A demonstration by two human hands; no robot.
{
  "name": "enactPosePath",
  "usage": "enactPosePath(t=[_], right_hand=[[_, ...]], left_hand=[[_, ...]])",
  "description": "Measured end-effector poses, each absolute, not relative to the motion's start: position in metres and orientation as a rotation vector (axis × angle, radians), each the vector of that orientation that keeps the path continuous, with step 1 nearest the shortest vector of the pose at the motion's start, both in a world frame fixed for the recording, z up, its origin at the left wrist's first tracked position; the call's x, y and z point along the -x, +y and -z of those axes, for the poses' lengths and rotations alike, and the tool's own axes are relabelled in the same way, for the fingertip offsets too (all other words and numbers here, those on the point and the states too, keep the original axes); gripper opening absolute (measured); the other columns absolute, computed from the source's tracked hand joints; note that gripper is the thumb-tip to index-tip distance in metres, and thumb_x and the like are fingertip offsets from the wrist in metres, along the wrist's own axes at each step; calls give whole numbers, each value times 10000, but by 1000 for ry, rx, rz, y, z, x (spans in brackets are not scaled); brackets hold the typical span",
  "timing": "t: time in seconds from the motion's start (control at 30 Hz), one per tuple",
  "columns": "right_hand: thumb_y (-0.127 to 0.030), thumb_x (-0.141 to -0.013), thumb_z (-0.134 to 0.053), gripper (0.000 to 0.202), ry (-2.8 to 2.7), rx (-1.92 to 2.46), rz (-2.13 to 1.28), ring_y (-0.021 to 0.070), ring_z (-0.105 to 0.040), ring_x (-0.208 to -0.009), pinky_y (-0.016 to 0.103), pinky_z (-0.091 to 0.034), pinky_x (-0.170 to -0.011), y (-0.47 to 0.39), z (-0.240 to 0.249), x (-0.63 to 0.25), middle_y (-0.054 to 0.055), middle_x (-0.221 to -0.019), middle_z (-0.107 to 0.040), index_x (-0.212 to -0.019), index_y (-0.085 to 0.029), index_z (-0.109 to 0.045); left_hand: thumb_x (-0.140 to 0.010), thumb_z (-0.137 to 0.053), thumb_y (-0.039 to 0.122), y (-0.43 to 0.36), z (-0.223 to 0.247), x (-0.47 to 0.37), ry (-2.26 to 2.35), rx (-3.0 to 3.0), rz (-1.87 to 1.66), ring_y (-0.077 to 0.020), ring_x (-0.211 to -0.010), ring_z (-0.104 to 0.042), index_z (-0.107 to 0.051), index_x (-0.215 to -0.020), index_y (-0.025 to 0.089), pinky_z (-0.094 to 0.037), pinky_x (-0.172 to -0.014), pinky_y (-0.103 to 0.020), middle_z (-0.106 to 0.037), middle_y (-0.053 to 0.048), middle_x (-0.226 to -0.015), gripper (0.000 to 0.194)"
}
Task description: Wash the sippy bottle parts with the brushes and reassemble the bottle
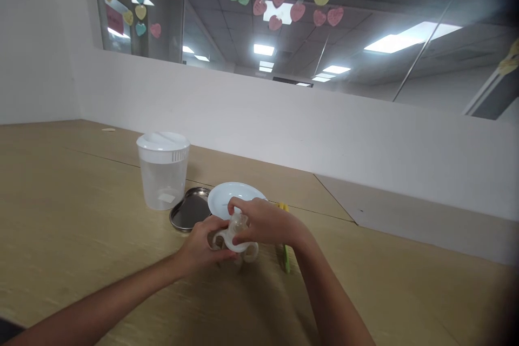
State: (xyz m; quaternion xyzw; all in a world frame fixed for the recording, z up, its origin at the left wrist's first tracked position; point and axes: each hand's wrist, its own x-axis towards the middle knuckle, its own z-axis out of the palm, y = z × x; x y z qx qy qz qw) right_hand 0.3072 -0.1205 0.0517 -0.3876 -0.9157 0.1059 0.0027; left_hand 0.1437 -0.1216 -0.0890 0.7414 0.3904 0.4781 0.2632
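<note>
Head view — left hand, right hand hold handled cup — lidded tub beyond.

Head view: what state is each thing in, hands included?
Left hand: gripping handled cup
Right hand: gripping its clear top
Handled cup: held
Bucket: upright, lid on
Metal tray: open side up
Pale plate: face up, partly hidden
Green item: partly hidden
Ceiling lights: lit
</note>
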Motion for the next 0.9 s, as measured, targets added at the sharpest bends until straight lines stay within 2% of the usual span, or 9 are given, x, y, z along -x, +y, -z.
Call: enactPosePath(t=[0.2,0.37,0.6,0.73,0.8,0.9], right_hand=[[-352,-661,-682,389,-2806,1236,-491,119,-467,-632,213,-285,-535,-114,-52,-311,-29,-739,-527,-983,-245,-492],[-319,-621,-703,408,-2765,1251,-420,134,-486,-657,218,-296,-545,-119,-52,-311,-26,-738,-545,-964,-241,-497],[-439,-717,-614,372,-2375,1297,-377,140,-506,-673,227,-336,-573,-120,-69,-333,-14,-788,-572,-979,-229,-453],[-411,-728,-606,341,-2232,1462,-212,170,-537,-771,242,-364,-626,-85,-46,-334,40,-883,-594,-956,-195,-472],[-388,-720,-627,332,-2312,1565,-162,191,-545,-862,248,-372,-681,-67,-26,-328,90,-978,-598,-935,-163,-511],[-406,-771,-575,357,-2543,1682,-232,204,-574,-869,252,-373,-670,-49,0,-317,102,-985,-633,-1015,-148,-543]], left_hand=[[-594,-762,402,-121,88,-143,988,-2095,-1319,-228,-956,-577,-660,-988,213,-464,-829,-327,-647,-59,-993,449],[-581,-769,420,-118,95,-143,1000,-2107,-1353,-242,-995,-554,-656,-1012,212,-444,-867,-351,-640,-71,-1018,492],[-585,-771,417,-118,95,-142,974,-2100,-1350,-247,-1004,-549,-638,-1087,205,-430,-893,-360,-634,-85,-1049,561],[-580,-768,430,-118,95,-142,982,-2106,-1356,-245,-999,-553,-642,-1081,213,-431,-890,-354,-639,-76,-1038,560],[-583,-765,434,-118,95,-142,986,-2117,-1355,-243,-993,-556,-645,-1075,211,-432,-885,-352,-641,-75,-1033,553],[-590,-759,437,-118,94,-142,993,-2133,-1340,-236,-994,-553,-642,-1072,210,-427,-889,-347,-640,-73,-1037,545]])
